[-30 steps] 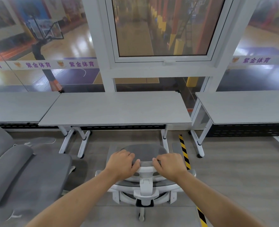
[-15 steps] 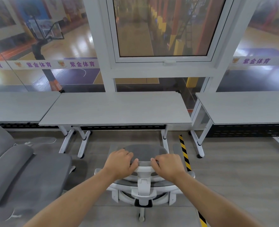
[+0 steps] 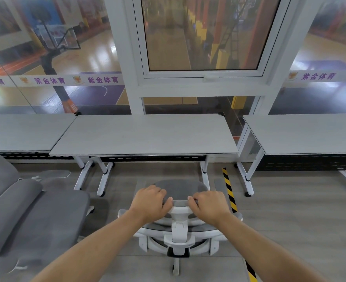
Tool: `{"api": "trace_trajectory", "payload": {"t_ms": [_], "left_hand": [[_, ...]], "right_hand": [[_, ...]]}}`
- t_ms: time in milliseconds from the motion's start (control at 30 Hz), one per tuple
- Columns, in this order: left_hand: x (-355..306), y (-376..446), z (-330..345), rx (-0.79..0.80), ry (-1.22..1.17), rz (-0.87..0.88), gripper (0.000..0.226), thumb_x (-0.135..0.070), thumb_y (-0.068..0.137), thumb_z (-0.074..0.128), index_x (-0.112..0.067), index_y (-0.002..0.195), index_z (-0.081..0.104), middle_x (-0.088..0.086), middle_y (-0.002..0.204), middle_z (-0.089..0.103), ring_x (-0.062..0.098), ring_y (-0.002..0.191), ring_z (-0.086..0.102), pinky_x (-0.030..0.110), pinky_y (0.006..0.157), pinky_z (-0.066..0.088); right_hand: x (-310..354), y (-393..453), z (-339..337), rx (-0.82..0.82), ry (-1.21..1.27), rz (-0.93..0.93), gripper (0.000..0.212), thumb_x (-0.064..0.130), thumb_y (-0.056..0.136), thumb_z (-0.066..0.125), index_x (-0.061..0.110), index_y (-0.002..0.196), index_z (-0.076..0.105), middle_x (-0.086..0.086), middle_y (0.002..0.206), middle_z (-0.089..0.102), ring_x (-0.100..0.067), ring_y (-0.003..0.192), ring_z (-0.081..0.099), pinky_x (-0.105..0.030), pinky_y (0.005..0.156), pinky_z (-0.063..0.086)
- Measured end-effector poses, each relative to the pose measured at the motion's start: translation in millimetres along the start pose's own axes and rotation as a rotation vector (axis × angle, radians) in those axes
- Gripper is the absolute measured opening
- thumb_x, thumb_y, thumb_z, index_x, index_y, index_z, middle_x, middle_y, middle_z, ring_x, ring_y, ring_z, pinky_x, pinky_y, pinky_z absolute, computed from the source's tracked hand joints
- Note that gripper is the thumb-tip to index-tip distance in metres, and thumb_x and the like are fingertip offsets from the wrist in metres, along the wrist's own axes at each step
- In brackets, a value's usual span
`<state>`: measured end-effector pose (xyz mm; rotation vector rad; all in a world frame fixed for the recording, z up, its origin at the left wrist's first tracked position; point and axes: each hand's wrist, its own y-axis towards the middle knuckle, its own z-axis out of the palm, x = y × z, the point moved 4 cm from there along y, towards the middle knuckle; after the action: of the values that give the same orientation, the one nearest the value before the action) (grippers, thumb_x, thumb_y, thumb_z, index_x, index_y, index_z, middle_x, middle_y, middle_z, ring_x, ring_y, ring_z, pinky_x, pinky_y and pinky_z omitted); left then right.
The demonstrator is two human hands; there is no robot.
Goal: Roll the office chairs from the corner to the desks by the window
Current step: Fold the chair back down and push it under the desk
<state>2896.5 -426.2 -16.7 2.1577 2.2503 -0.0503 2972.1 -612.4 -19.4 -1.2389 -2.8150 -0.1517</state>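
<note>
Both hands have crept a little closer together along the chair's top edge since a second ago, and the chair has hardly moved on the floor. Left hand [image 3: 150,202] has its grip clamped on the top rail of the white-framed office chair [image 3: 179,222], fingers curled over the far side and thumb lying along the near edge. Right hand [image 3: 207,205] has its grip clamped on the same rail, just beside the left, knuckles up and fingertips tucked over the front; a short stretch of grey rail shows between the two thumbs. Directly beneath both grips sits the chair's white back frame, and its grey seat shows just beyond the fingers, pointing toward the middle desk [image 3: 145,135], whose surface lies ahead of the hands by the window [image 3: 204,35]. Near the right hand, a yellow-and-black floor stripe [image 3: 230,192] runs alongside the chair. Well off to the left of the left hand stands a second grey chair [image 3: 25,216], facing the neighbouring desk.
</note>
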Motion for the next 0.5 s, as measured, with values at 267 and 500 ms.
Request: {"api": "trace_trajectory", "payload": {"t_ms": [267, 500], "left_hand": [[-1.2, -0.6, -0.3, 0.0, 0.015, 0.004, 0.045, -0.053, 0.095, 0.023, -0.022, 0.078, 0.049, -0.007, 0.074, 0.051, 0.012, 0.071, 0.043, 0.031, 0.064, 0.045], [-0.2, 0.1, 0.5, 0.004, 0.016, -0.003, 0.045, -0.054, 0.095, 0.022, -0.022, 0.078, 0.049, -0.008, 0.075, 0.051, 0.012, 0.071, 0.043, 0.03, 0.065, 0.043]], "right_hand": [[-1.6, 0.4, 2.3, 0.002, 0.01, -0.005, 0.059, 0.055, 0.096, 0.019, 0.02, 0.062, 0.054, 0.003, 0.052, 0.051, -0.011, 0.043, 0.04, -0.026, 0.044, 0.028], [-1.8, 0.4, 1.9, 0.008, 0.025, -0.001, 0.058, 0.054, 0.095, 0.02, 0.02, 0.061, 0.052, 0.004, 0.051, 0.049, -0.011, 0.043, 0.04, -0.026, 0.044, 0.027]]}}
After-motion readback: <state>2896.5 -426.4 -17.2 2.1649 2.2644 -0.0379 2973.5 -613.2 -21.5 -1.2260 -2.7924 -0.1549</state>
